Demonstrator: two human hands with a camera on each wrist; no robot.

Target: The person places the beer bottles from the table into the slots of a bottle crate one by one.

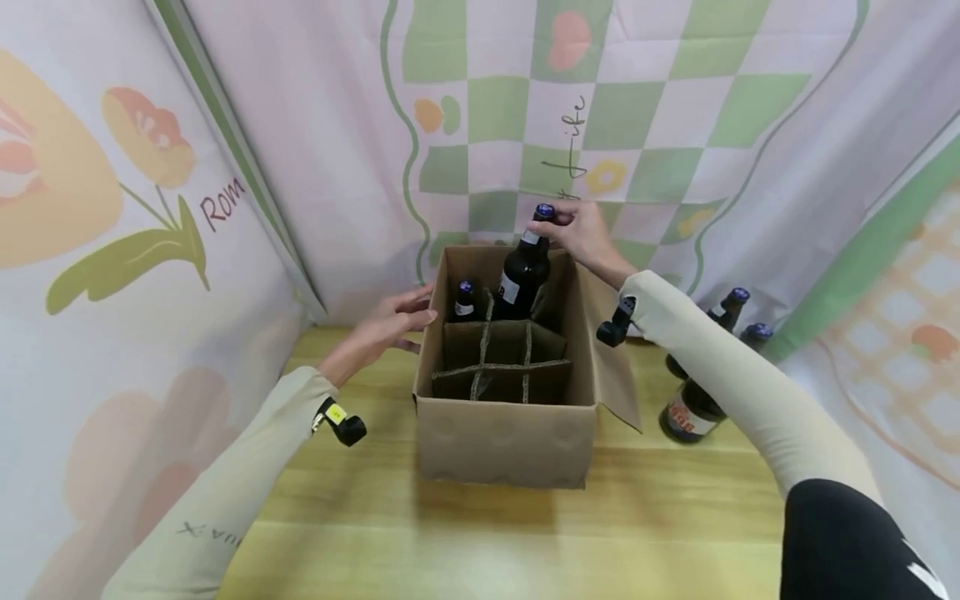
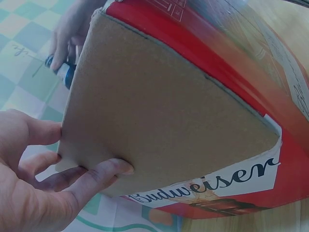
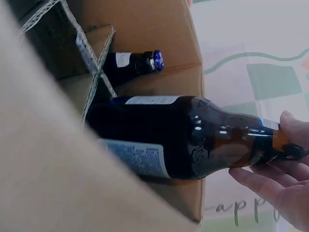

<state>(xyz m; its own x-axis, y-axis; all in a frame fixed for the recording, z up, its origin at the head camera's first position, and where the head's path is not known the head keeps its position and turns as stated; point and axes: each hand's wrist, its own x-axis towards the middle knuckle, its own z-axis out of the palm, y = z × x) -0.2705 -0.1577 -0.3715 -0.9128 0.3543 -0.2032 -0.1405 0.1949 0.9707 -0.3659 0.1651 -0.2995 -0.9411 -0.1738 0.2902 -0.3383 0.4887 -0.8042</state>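
Observation:
A cardboard box [image 1: 506,442] with a grid of dividers [image 1: 486,367] stands on the table. My right hand [image 1: 585,237] grips a dark beer bottle [image 1: 525,271] by the neck. This bottle is upright and slightly tilted, with its lower part inside a back compartment. Beside it, another beer bottle [image 3: 128,65] sits in the back left compartment, only its top showing. At the box's left side, my left hand [image 1: 382,329] holds a brown cardboard flap [image 2: 135,111], thumb on its face and other fingers at its edge. Some of those fingertips are hidden.
To the right of the box stand more beer bottles [image 1: 686,412], partly covered by my right forearm. A side flap [image 1: 618,383] hangs outward on the box's right. Patterned curtains [image 1: 330,125] enclose the wooden table [image 1: 360,517] at the back and sides.

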